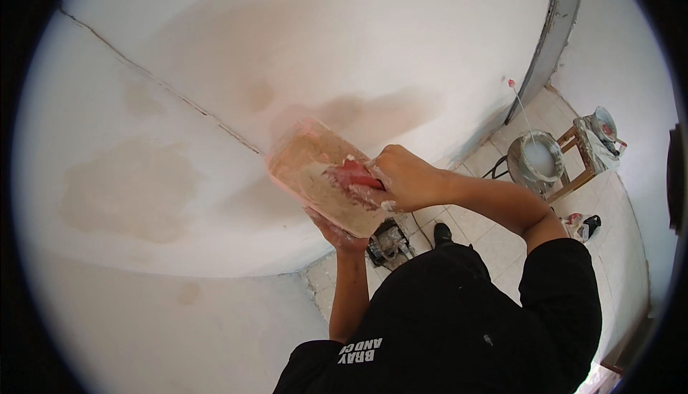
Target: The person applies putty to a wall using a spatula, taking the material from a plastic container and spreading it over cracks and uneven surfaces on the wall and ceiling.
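1 head view (wide fisheye) looks down, close over the hands (373, 193), facing the wall (215, 71).
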Tool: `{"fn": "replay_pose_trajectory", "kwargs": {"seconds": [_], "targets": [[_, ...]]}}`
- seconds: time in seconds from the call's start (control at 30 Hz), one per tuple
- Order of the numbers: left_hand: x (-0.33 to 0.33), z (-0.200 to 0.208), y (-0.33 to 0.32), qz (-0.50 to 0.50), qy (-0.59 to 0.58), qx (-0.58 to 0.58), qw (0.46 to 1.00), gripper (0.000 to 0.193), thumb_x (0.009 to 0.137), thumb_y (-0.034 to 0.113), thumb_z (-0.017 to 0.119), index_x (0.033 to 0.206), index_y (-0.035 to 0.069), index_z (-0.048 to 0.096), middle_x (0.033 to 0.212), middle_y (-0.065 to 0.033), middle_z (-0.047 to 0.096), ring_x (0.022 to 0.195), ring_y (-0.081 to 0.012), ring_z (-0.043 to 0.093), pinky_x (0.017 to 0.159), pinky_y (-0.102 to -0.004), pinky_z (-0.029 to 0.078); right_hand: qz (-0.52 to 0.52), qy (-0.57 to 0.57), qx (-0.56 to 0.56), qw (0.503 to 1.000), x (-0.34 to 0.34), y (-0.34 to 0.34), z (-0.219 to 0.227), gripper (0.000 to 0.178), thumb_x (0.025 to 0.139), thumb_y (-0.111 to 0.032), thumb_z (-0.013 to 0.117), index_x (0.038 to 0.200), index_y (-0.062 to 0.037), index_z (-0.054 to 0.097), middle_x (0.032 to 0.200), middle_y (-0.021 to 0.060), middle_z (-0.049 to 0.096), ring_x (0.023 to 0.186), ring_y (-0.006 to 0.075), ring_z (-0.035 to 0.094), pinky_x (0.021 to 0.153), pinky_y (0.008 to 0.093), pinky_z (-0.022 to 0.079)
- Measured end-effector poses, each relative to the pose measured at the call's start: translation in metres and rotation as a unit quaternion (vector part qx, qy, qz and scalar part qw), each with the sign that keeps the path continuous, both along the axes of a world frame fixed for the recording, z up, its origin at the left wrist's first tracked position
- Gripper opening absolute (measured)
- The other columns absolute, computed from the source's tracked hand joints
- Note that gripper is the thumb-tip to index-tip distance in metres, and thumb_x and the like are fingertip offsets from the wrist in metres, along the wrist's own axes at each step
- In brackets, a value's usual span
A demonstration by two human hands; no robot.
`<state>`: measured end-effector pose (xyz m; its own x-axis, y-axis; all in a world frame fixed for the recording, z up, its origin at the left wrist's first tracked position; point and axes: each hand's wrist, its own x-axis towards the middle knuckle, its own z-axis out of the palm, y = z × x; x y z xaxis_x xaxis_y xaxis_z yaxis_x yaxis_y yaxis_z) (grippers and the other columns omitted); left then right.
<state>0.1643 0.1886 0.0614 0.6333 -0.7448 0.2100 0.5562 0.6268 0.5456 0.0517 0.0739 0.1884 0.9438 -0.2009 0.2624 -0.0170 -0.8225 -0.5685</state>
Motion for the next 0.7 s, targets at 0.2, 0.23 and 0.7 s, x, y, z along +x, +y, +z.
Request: {"fn": "replay_pose_trajectory", "kwargs": {"seconds": [0.2,0.23,0.7], "targets": [[-0.004,0.017,0.002,0.033,-0.026,0.002,0.999,0.068,0.088,0.059,0.027,0.139,0.014,0.016,0.138,-0.0074,0.027,0.126,-0.0241,0.029,0.103,-0.0404,0.028,-0.051,-0.026,-0.094,0.994,0.000,-0.006,0.008,0.018,0.072,-0.014,0.062,0.082,0.0009,0.060,0.066,0.0161,0.058,0.063,0.0332,0.057,0.059,0.0401,0.045],[-0.002,0.014,0.002,0.022,-0.031,-0.001,0.999,0.069,0.088,0.059,0.027,0.139,0.013,0.016,0.138,-0.0079,0.027,0.125,-0.0239,0.030,0.103,-0.0400,0.029,-0.043,-0.054,-0.106,0.992,0.000,-0.005,0.006,0.019,0.073,-0.013,0.061,0.084,0.0016,0.060,0.065,0.0162,0.058,0.064,0.0332,0.057,0.059,0.0398,0.045],[-0.005,0.025,0.005,-0.013,-0.012,-0.063,0.998,0.063,0.089,0.054,0.032,0.138,0.016,0.021,0.137,-0.0056,0.031,0.125,-0.0250,0.032,0.103,-0.0426,0.029,-0.028,-0.070,0.046,0.996,0.004,0.009,0.008,0.016,0.072,-0.013,0.061,0.071,0.0017,0.056,0.055,0.0169,0.052,0.055,0.0351,0.054,0.054,0.0385,0.043]]}}
